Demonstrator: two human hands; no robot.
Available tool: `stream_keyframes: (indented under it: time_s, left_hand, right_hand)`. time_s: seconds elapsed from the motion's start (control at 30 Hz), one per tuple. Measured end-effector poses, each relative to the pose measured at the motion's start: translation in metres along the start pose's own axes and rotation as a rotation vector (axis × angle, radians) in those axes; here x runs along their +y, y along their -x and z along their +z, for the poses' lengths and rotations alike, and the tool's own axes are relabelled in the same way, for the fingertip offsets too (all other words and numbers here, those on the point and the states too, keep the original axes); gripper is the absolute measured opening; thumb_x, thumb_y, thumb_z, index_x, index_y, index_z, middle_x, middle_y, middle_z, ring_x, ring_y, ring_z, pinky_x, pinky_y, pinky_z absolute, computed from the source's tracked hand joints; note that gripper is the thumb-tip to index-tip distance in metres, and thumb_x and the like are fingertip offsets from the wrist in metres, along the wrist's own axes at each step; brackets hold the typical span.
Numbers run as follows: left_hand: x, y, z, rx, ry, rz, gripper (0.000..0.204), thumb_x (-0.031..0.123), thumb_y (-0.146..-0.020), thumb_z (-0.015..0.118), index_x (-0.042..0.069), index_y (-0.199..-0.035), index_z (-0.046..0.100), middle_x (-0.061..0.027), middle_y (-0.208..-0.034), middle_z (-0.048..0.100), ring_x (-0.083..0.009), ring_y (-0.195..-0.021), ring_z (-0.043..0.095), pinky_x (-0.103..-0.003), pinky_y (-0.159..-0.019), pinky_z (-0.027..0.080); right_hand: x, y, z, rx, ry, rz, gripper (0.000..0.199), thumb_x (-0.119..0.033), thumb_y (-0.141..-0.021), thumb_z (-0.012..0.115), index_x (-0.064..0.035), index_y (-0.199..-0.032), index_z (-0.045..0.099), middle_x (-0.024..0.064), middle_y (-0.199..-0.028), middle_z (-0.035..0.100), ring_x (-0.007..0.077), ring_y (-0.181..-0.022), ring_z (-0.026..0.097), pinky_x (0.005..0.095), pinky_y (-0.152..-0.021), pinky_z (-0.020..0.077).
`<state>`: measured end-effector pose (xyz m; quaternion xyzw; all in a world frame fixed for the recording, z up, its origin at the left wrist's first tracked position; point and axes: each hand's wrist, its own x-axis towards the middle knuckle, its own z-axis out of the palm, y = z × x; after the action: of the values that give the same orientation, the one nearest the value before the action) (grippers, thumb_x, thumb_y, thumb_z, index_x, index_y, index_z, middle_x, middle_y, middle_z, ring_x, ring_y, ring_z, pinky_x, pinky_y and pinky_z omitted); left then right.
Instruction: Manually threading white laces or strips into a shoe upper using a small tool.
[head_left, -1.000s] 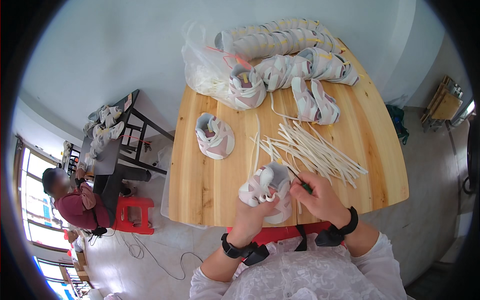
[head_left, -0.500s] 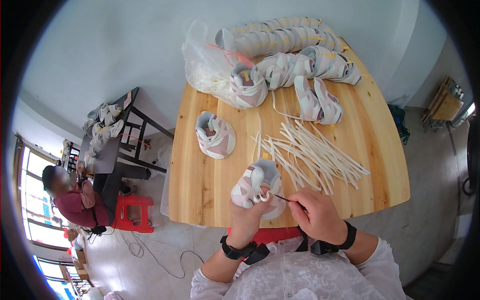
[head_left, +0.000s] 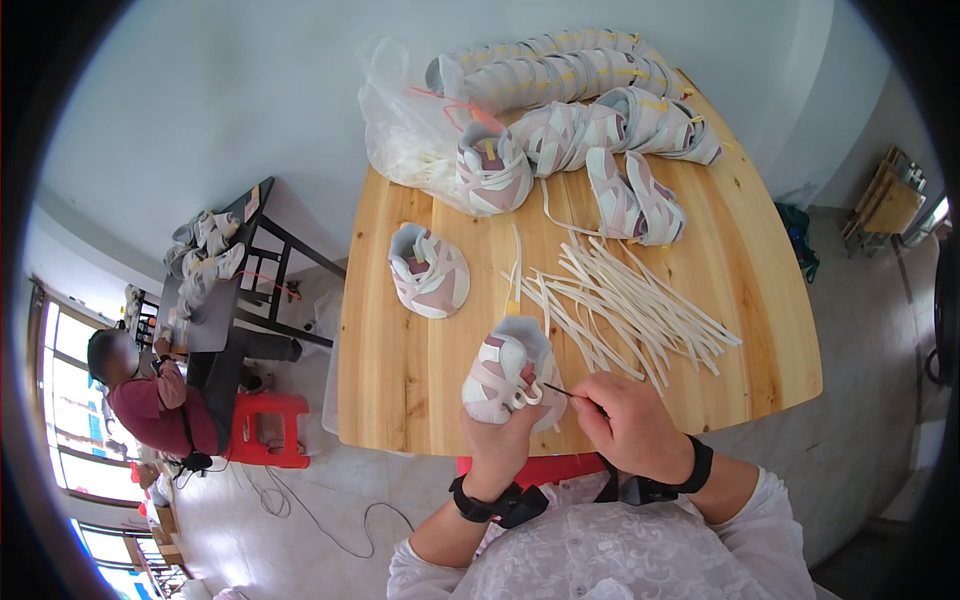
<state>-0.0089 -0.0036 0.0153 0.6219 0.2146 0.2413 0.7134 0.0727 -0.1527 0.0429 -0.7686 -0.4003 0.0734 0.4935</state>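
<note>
While the left hand (head_left: pixel 495 440) grips its lower part, in the head view the shoe (head_left: pixel 488 380) is held at the table's near edge, white and dusty pink, its grey-lined collar facing away from the person, a yellow tab at the heel and a loop of white lace standing out at the front. The right hand (head_left: pixel 635 425) is closed around a thin dark tool (head_left: pixel 562 390), its tip by that loop; whether they touch, I cannot tell. On the pale wooden table (head_left: pixel 405 415) lie loose laces (head_left: pixel 640 310), a second shoe (head_left: pixel 430 275), a clear bag (head_left: pixel 400 130) and rows of nested shoes (head_left: pixel 575 82) along the wall (head_left: pixel 230 100). Off to the left, a co-worker (head_left: pixel 165 410) sits on a red stool (head_left: pixel 265 430) at a dark desk (head_left: pixel 215 315). Compared with one second ago, the held shoe is slightly further left, and the tool has dropped from beside the collar to the lace.
</note>
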Motion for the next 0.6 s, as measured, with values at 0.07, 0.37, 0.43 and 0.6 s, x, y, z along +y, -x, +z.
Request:
stream_keyframes:
  time_s: [0.07,0.37,0.43,0.6]
  left_hand:
    - [-0.001,-0.001,-0.002,-0.004,-0.018,0.016,0.042,-0.009,-0.069,0.066,-0.005,-0.111,0.061,-0.0066,-0.104,0.066,-0.0143,-0.095,0.061,-0.028,-0.083,0.05]
    - [0.0,0.0,-0.002,-0.005,0.063,0.006,0.041,-0.007,-0.078,0.065,-0.002,-0.118,0.056,-0.0063,-0.106,0.064,-0.0138,-0.095,0.061,-0.03,-0.081,0.053]
    - [-0.002,0.0,-0.002,0.009,0.091,-0.001,0.04,-0.005,-0.079,0.066,0.0,-0.117,0.056,-0.0047,-0.103,0.064,-0.0126,-0.093,0.061,-0.029,-0.081,0.051]
    - [0.0,0.005,0.001,-0.001,0.078,0.003,0.038,-0.006,-0.077,0.066,-0.002,-0.114,0.059,-0.006,-0.103,0.066,-0.0127,-0.091,0.062,-0.029,-0.077,0.054]
  right_hand:
    - [0.0,0.0,0.001,0.002,-0.02,0.005,0.007,-0.002,-0.082,0.059,-0.0007,-0.089,0.058,0.0144,-0.078,0.06,0.034,-0.068,0.06,0.0404,-0.057,0.0472]
    - [-0.001,-0.001,0.003,0.01,-0.029,0.012,0.004,-0.002,-0.083,0.058,-0.0008,-0.087,0.057,0.0146,-0.075,0.059,0.0341,-0.066,0.06,0.0404,-0.056,0.0463]
    - [-0.004,-0.001,0.003,0.035,-0.106,0.086,0.006,-0.005,-0.084,0.061,-0.0008,-0.086,0.058,0.0144,-0.074,0.06,0.0319,-0.064,0.06,0.038,-0.055,0.046]
    - [0.003,-0.013,0.014,0.17,-0.186,0.076,0.014,-0.011,-0.083,0.068,-0.0002,-0.084,0.059,0.0123,-0.068,0.061,0.0234,-0.057,0.058,0.0326,-0.052,0.0435]
